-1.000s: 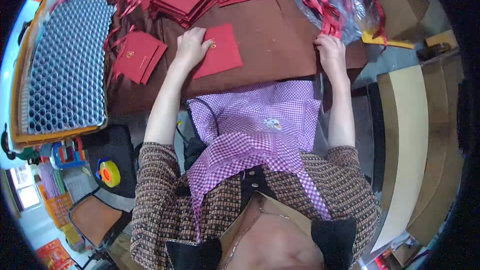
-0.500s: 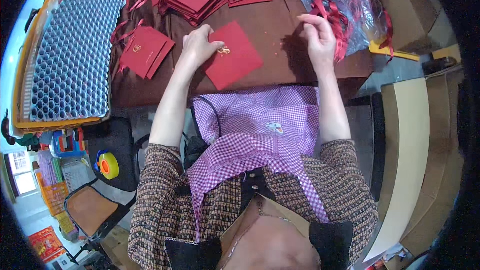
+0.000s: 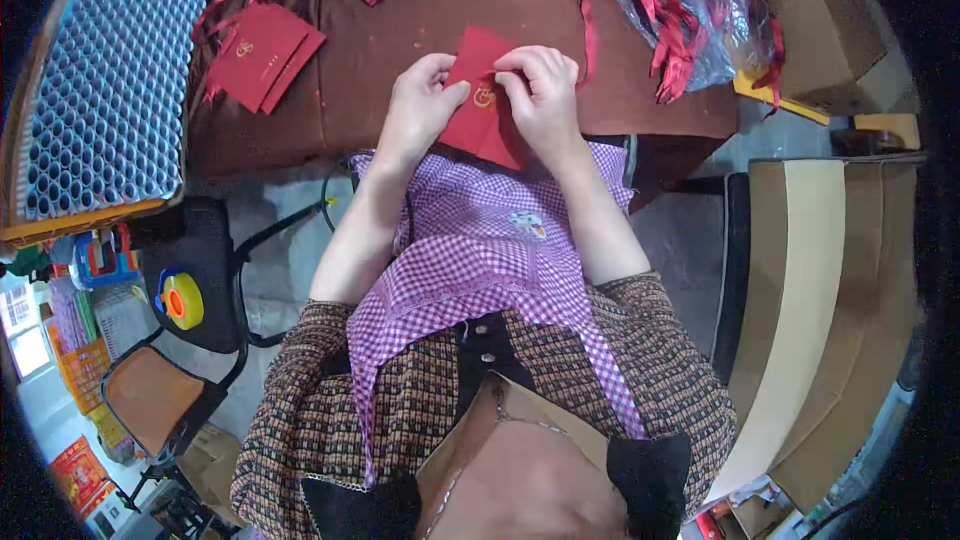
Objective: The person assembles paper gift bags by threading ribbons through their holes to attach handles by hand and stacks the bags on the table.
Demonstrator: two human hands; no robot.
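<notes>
The left hand (image 3: 420,110) pinches the left edge of a red folder (image 3: 476,130), which sits between both sets of fingers, while the right hand's (image 3: 545,95) thumb and fingertips press together at its opposite side, what they grip being unclear, a red ribbon (image 3: 588,35) beyond their knuckles.

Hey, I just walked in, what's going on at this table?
Someone in a purple checked apron is handling a red card over the table's near edge. The left hand grips its left side while the right hand works at its right side. A red ribbon trails beside the right hand. More red cards lie to the left, and a clear plastic bag sits at the right.
</notes>
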